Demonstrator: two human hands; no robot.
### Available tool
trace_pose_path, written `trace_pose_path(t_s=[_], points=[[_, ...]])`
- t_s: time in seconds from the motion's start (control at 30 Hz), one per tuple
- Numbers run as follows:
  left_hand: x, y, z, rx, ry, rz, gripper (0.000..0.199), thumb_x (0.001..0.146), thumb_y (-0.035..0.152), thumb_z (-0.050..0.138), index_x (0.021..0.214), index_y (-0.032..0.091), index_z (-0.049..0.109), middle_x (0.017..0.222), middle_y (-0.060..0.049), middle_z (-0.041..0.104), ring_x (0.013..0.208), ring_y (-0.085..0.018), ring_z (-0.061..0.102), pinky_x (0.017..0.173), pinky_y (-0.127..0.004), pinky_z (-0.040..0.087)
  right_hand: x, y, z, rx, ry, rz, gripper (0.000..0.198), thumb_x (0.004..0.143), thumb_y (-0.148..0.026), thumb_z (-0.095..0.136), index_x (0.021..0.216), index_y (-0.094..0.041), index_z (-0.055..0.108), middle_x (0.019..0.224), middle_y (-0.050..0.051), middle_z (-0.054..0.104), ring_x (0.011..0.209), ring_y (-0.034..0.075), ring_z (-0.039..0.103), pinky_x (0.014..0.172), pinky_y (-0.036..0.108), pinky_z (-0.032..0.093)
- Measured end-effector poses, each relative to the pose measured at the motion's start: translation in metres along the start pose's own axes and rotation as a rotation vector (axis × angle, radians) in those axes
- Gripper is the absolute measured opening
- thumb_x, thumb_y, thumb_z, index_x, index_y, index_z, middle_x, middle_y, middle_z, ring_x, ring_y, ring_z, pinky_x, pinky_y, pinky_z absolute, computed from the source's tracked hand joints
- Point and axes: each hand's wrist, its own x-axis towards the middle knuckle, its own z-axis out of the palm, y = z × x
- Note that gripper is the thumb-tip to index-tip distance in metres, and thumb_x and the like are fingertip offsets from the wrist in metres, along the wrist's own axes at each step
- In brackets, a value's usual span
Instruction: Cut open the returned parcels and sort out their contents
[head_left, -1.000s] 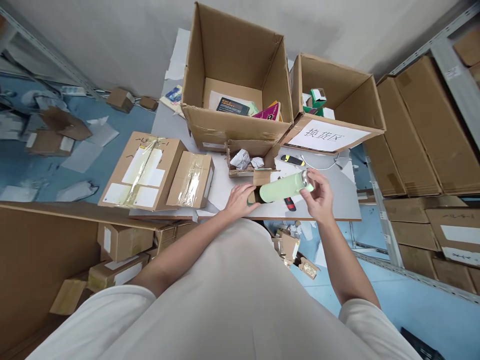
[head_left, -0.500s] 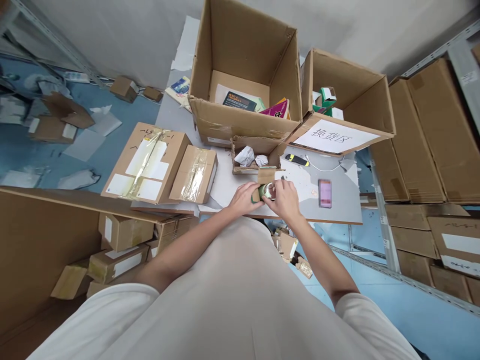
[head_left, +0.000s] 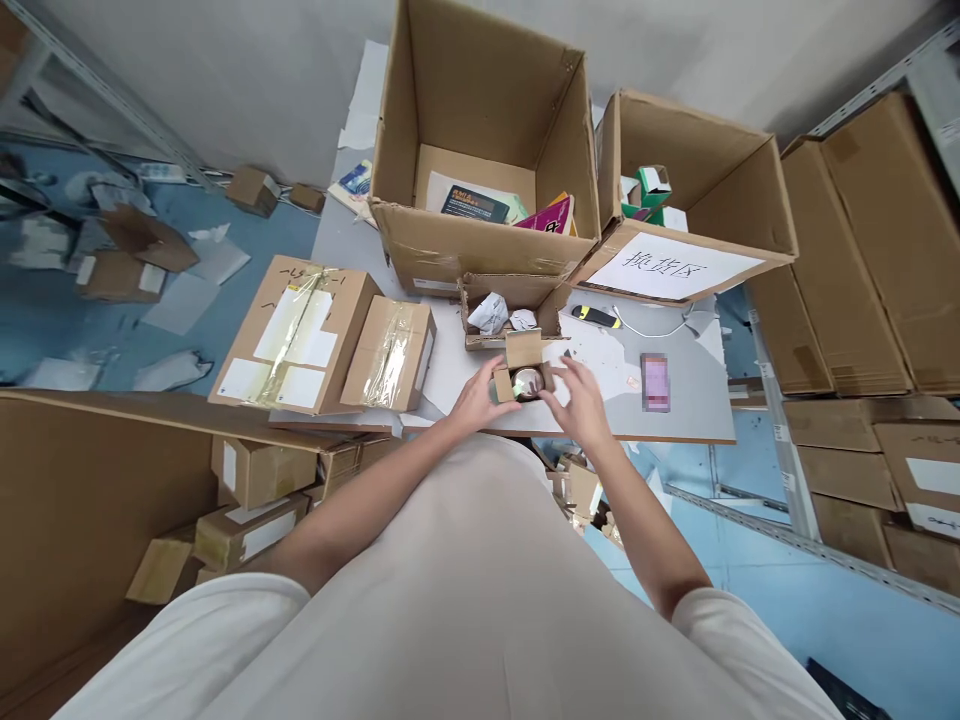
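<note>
At the table's front edge stands a small cardboard box (head_left: 523,349) with its flaps up. Inside it sits a round, shiny object (head_left: 527,383) whose kind I cannot make out. My left hand (head_left: 477,399) grips the box's left side between thumb and fingers. Just right of the box, my right hand (head_left: 583,404) has thumb and fingers apart, with nothing held; its fingertips are close to the right flap. Directly behind is a low, worn carton (head_left: 512,341) with crumpled paper (head_left: 490,314) in it.
Two taped parcels, a larger one (head_left: 247,330) and a smaller one (head_left: 381,350), stand at left. Behind are a tall carton (head_left: 480,240) with books and a labelled carton (head_left: 675,268) with green boxes. A utility knife (head_left: 596,316) and a phone (head_left: 655,383) lie at right.
The round object now sits down in the small box, face up. My right hand has let go of it and moved slightly right, its fingers spreading. My left hand stays at the box.
</note>
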Motion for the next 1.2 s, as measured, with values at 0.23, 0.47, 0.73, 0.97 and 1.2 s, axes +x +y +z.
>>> trace_pose_path(t_s=[0.23, 0.47, 0.73, 0.97, 1.2], points=[[-0.019, -0.006, 0.02, -0.165, 0.134, -0.111, 0.073, 0.069, 0.042, 0.078, 0.13, 0.023, 0.043, 0.132, -0.015, 0.051, 0.123, -0.027, 0.054, 0.1, -0.046, 0.048, -0.035, 0.017, 0.044, 0.507, 0.027, 0.156, 0.048, 0.085, -0.048, 0.055, 0.126, -0.023, 0.054, 0.127, 0.014, 0.055, 0.111, 0.024, 0.057, 0.088, 0.041, 0.054], [-0.013, -0.001, 0.003, 0.2, -0.146, 0.151, 0.04, 0.084, 0.033, 0.064, 0.122, 0.021, 0.056, 0.146, -0.015, 0.039, 0.137, -0.026, 0.039, 0.111, -0.046, 0.038, -0.017, 0.018, 0.048, 0.578, 0.104, 0.218, 0.05, 0.083, -0.055, 0.056, 0.121, -0.022, 0.056, 0.121, 0.013, 0.057, 0.108, 0.022, 0.059, 0.091, 0.041, 0.052], [-0.006, -0.004, 0.003, 0.115, -0.127, 0.07, 0.085, 0.073, 0.037, 0.076, 0.142, 0.022, 0.029, 0.15, -0.021, 0.033, 0.135, -0.03, 0.042, 0.103, -0.047, 0.045, 0.022, 0.015, 0.027, 0.657, -0.105, -0.003, 0.05, 0.091, -0.056, 0.042, 0.121, -0.02, 0.06, 0.126, 0.012, 0.062, 0.12, 0.022, 0.057, 0.104, 0.042, 0.043], [0.011, -0.006, -0.005, 0.147, -0.25, 0.074, 0.089, 0.069, 0.043, 0.078, 0.141, 0.018, 0.032, 0.14, -0.017, 0.048, 0.129, -0.029, 0.048, 0.107, -0.045, 0.04, -0.005, 0.016, 0.022, 0.258, -0.273, -0.269, 0.043, 0.092, -0.045, 0.049, 0.129, -0.023, 0.055, 0.148, 0.011, 0.043, 0.141, 0.023, 0.033, 0.113, 0.048, 0.033], [0.016, -0.004, -0.009, 0.156, -0.275, 0.071, 0.086, 0.067, 0.043, 0.079, 0.138, 0.019, 0.037, 0.137, -0.015, 0.05, 0.126, -0.028, 0.05, 0.105, -0.044, 0.042, -0.012, 0.015, 0.035, 0.096, -0.226, -0.253, 0.042, 0.092, -0.042, 0.049, 0.128, -0.022, 0.055, 0.153, 0.013, 0.033, 0.144, 0.027, 0.023, 0.112, 0.053, 0.031]])
